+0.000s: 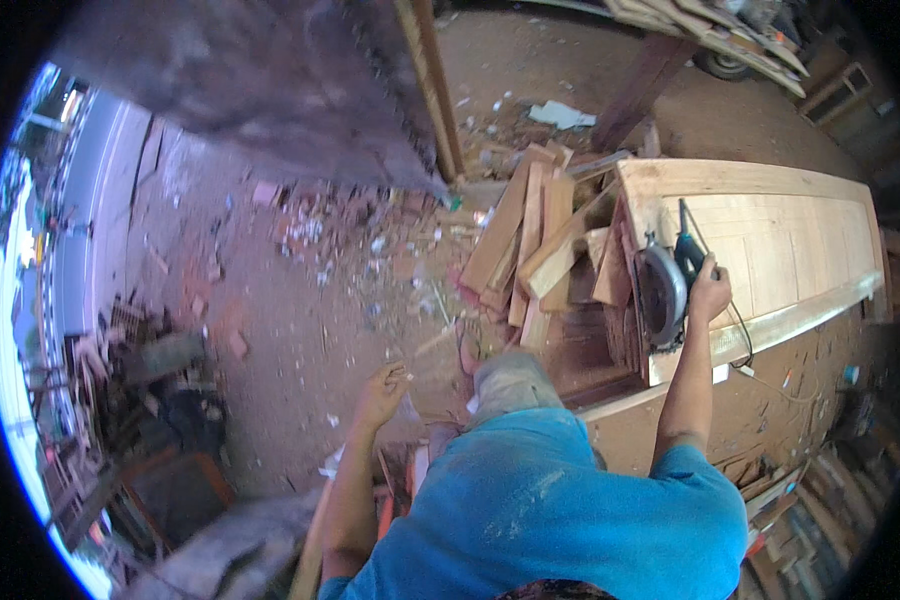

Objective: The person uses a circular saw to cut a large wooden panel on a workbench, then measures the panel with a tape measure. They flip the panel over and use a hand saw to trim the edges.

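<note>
Fingers of the right hand were curled firmly round the handle of a circular saw, closed on it from above with the forearm reaching forward. The saw, with its rounded pale-grey metal guard and a teal and black body, was at the near left end of a wooden door, beside the door's edge; whether its base rested fully on the wood could not be told. A thin dark cable curved down beside the wrist.

The left hand hung well apart from the saw, above the ground, its fingers loosely bent and partway unfolded.

The door was pale and smooth, long and rectangular, with a raised frame around flat inset panels. Against its left end lay a jumble of boards, straight-edged and blocky, in tan and reddish brown. The ground was brown, dusty earth, strewn with chips and pale scraps. A dark, rumpled sheet hung beside a slim wooden post, and rough offcuts were heaped at the far left.
</note>
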The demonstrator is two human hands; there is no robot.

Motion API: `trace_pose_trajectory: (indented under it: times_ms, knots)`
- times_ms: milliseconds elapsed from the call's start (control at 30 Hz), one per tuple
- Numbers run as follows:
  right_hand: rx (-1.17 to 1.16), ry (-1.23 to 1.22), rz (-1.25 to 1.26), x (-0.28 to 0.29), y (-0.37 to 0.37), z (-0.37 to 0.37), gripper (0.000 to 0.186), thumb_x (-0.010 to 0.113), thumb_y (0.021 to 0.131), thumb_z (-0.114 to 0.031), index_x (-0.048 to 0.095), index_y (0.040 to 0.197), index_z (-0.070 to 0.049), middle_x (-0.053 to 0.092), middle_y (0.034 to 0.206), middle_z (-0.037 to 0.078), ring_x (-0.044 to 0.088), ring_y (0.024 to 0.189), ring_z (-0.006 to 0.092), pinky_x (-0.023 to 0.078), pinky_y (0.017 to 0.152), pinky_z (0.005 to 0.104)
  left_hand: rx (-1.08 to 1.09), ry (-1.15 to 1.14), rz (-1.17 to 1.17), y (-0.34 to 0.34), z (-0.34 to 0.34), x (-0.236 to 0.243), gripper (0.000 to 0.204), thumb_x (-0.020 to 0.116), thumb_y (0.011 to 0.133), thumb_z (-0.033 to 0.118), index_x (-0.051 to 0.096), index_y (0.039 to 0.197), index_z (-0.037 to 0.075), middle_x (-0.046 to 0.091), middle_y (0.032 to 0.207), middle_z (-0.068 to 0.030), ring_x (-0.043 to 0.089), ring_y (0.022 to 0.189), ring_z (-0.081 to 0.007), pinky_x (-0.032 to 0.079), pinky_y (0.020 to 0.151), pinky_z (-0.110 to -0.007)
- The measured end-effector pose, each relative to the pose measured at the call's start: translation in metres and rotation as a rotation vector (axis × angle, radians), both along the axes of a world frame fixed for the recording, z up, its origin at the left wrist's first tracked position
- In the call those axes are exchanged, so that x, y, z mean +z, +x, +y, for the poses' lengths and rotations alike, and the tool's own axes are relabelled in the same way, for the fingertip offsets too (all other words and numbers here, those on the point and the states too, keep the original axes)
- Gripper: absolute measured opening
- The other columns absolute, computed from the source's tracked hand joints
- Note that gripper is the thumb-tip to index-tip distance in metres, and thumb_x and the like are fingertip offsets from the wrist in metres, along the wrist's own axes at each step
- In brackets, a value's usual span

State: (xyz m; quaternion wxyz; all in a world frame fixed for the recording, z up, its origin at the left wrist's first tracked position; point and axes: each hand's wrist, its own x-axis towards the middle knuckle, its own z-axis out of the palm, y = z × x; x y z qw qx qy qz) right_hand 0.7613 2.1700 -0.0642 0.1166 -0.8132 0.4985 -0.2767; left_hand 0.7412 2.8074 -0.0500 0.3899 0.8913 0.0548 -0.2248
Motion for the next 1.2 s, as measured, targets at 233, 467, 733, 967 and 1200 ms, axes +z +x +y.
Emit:
trace_pose_trajectory:
  times_ms: [233, 467, 733, 967, 1200]
  knots:
    - [-0.264, 0.099, -0.036, 0.004, 0.026, 0.024, 0.052, 0.07, 0.088, -0.049, 0.071, 0.112, -0.003, 0.061, 0.118, 0.025, 0.053, 0.115, 0.042, 0.042, 0.101, 0.0501, -0.224, 0.015, -0.421, 0.248, 0.007, 0.042, 0.045, 0.07, 0.091, 0.03, 0.064, 0.126, 0.002, 0.068, 0.12, -0.0194, 0.064, 0.114, -0.0308, 0.048, 0.101, -0.04]
    - [-0.755, 0.165, -0.445, -0.005, 0.067, 0.061, 0.082, 0.077, 0.082, -0.04, 0.044, 0.138, 0.009, 0.041, 0.14, 0.031, 0.039, 0.133, 0.0431, 0.033, 0.112, 0.0514, -0.559, 0.268, -1.221, 0.495, -0.097, 0.138, 0.063, 0.07, 0.092, 0.031, 0.047, 0.145, 0.005, 0.03, 0.155, -0.0294, 0.031, 0.141, -0.0468, 0.028, 0.117, -0.054]
    - [-1.119, 0.466, -1.251, 0.001, 0.068, -0.002, 0.059, 0.076, 0.088, -0.028, 0.055, 0.124, 0.014, 0.068, 0.111, 0.019, 0.071, 0.087, 0.0368, 0.06, 0.076, 0.0479, -0.573, 0.218, -1.461, 0.607, -0.145, 0.067, 0.084, 0.073, 0.087, 0.037, 0.032, 0.156, 0.011, 0.006, 0.164, -0.0278, -0.003, 0.148, -0.0558, 0.011, 0.117, -0.069]
    - [-1.219, 0.538, -1.26, -0.044, 0.124, 0.001, 0.052, 0.068, 0.097, -0.036, 0.055, 0.123, 0.007, 0.065, 0.114, 0.018, 0.069, 0.091, 0.0315, 0.059, 0.072, 0.0434, -0.772, 0.363, -1.329, 0.655, -0.134, 0.085, 0.072, 0.07, 0.089, 0.04, 0.043, 0.151, 0.015, 0.007, 0.164, -0.0293, 0.002, 0.146, -0.0602, 0.015, 0.116, -0.068]
    - [-1.354, 0.352, -1.025, -0.037, 0.131, 0.009, 0.063, 0.075, 0.089, -0.038, 0.056, 0.118, 0.014, 0.065, 0.117, 0.027, 0.068, 0.103, 0.0355, 0.055, 0.089, 0.0434, -0.818, 0.285, -1.372, 0.692, -0.166, 0.119, 0.057, 0.067, 0.091, 0.031, 0.053, 0.143, 0.014, 0.02, 0.162, -0.0297, 0.013, 0.148, -0.0555, 0.021, 0.116, -0.065]
